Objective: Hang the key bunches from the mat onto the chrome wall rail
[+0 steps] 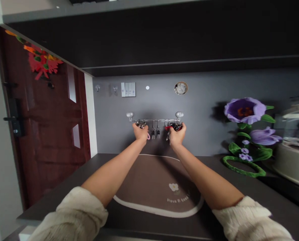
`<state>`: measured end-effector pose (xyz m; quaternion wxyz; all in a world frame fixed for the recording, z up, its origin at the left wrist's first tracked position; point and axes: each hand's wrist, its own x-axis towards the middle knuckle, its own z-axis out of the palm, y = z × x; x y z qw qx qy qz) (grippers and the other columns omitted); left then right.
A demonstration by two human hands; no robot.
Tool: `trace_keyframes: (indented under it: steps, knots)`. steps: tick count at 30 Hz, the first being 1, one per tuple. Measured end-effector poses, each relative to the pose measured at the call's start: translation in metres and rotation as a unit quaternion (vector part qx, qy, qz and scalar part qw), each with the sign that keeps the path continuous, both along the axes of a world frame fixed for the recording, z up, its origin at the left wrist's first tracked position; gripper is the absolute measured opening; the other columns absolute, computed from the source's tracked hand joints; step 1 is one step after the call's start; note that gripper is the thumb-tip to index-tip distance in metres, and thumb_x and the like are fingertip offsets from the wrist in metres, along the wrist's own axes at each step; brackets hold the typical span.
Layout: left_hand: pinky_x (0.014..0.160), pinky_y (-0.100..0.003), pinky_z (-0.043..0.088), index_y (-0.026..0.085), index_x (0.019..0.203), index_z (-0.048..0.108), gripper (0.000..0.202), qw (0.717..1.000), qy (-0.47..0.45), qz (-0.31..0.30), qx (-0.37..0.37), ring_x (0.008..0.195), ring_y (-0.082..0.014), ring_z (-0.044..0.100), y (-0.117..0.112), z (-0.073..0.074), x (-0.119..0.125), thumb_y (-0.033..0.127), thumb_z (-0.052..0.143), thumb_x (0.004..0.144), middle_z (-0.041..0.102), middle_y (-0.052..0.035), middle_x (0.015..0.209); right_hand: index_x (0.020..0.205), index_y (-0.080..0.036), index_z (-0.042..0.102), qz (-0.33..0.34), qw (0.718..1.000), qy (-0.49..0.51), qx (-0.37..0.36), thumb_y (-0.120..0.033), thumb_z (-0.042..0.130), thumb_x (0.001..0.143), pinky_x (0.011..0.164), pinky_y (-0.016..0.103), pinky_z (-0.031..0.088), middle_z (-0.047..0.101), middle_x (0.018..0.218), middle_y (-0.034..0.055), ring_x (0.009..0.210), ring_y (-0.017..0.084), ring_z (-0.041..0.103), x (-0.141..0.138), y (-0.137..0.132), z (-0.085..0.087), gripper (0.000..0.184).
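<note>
Keys (158,133) hang in bunches on a rail (156,120) on the grey wall, above the counter (64,187). Left bunch (141,125) is at the rail's left end, right bunch (176,127), with a red tag, at its right end.

Left hand (140,132) is raised to the left bunch with fingers curled shut on it; a pink loop (148,136) dangles beside the hand. Right hand (177,135) is closed narrow round the right bunch, with a couple of keys hanging below the palm. The hands cover the hooks, so I cannot tell if either bunch is on or off. Middle bunches (153,133) hang free between the hands, untouched.

Handling, as a judgement: metal, stiff and not fragile. Each bunch is light but loose, so it swings and splays. The smooth blades slip, so it is best to grip at the ring or gather the whole cluster in the fist. The rail sits on suction cups (129,114), so a hard tug may pop it off.

Around: brown mat (149,180) on the counter under the arms, purple flower (245,111) to the right, switches (128,89) above the rail, red door (51,134) to the left.
</note>
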<state>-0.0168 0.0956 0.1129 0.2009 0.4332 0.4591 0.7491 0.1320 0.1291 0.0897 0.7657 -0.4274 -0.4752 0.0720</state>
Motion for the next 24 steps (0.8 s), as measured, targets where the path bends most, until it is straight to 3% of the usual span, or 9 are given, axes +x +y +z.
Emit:
trace_keyframes:
  steps: [4,7,11,14,16,18,22,24]
  knots:
    - [0.056,-0.023,0.042,0.018,0.104,0.035,0.042,0.997,0.048,0.000,0.053,0.055,-0.0077,0.051,-0.003,0.024,-0.003,0.013,0.057,0.068,0.054,-0.0010,0.081,0.123,-0.014,0.029,0.012,0.999,-0.011,0.036,-0.025,0.049,0.065,0.092,0.034,0.035,0.046,0.114,0.0122,0.102,0.019,0.047,0.000,-0.002,0.023,0.063]
    - [0.052,-0.022,0.041,0.019,0.103,0.036,0.041,0.997,0.063,-0.040,0.034,0.053,-0.0076,0.050,-0.007,0.038,-0.003,0.017,0.058,0.068,0.054,-0.0011,0.079,0.120,-0.015,0.034,0.022,0.998,-0.027,0.058,-0.022,0.048,0.065,0.092,0.035,0.035,0.047,0.114,0.0115,0.103,0.019,0.046,0.001,-0.003,0.042,0.058]
    - [0.052,-0.023,0.040,0.017,0.100,0.039,0.042,0.991,0.098,-0.090,-0.015,0.053,-0.0083,0.050,-0.023,0.038,-0.006,0.016,0.062,0.065,0.055,-0.0028,0.079,0.114,-0.017,0.041,0.075,0.997,-0.033,0.012,-0.018,0.053,0.061,0.082,0.033,0.041,0.051,0.109,0.0087,0.095,0.018,0.050,0.003,-0.016,0.057,0.055]
    - [0.050,-0.024,0.039,0.016,0.098,0.043,0.042,0.973,0.166,-0.137,-0.085,0.049,-0.0083,0.048,-0.040,0.019,-0.015,0.016,0.065,0.062,0.055,-0.0011,0.070,0.109,-0.018,0.045,0.143,0.983,-0.059,-0.098,-0.011,0.056,0.056,0.063,0.027,0.045,0.057,0.092,0.0047,0.072,0.014,0.053,0.008,-0.038,0.048,0.055]
    - [0.048,-0.023,0.037,0.016,0.094,0.046,0.040,0.951,0.225,-0.164,-0.133,0.046,-0.0083,0.047,-0.050,-0.001,-0.024,0.016,0.066,0.060,0.054,0.0006,0.064,0.109,-0.018,0.045,0.194,0.956,-0.104,-0.194,-0.007,0.055,0.055,0.051,0.024,0.043,0.057,0.076,0.0014,0.056,0.011,0.050,0.014,-0.055,0.032,0.056]
    - [0.049,-0.021,0.038,0.016,0.091,0.048,0.039,0.928,0.284,-0.179,-0.164,0.049,-0.0084,0.049,-0.058,-0.022,-0.034,0.016,0.066,0.057,0.054,0.0016,0.064,0.111,-0.018,0.045,0.198,0.925,-0.170,-0.277,-0.005,0.055,0.054,0.046,0.022,0.039,0.056,0.069,-0.0007,0.048,0.009,0.047,0.021,-0.070,0.011,0.059]
    - [0.059,-0.022,0.040,0.016,0.085,0.055,0.037,0.871,0.439,-0.136,-0.175,0.064,-0.0119,0.053,-0.069,-0.057,-0.052,0.019,0.068,0.051,0.059,-0.0006,0.074,0.111,-0.019,0.048,0.193,0.855,-0.327,-0.352,-0.005,0.063,0.050,0.054,0.021,0.042,0.060,0.082,0.0014,0.059,0.010,0.053,0.033,-0.088,-0.025,0.065]
    - [0.065,-0.024,0.040,0.016,0.087,0.058,0.041,0.844,0.496,-0.129,-0.158,0.073,-0.0151,0.054,-0.074,-0.068,-0.059,0.025,0.070,0.048,0.060,-0.0025,0.082,0.109,-0.016,0.051,0.238,0.818,-0.380,-0.360,-0.013,0.070,0.048,0.065,0.022,0.044,0.060,0.091,0.0041,0.073,0.013,0.056,0.037,-0.094,-0.034,0.064]
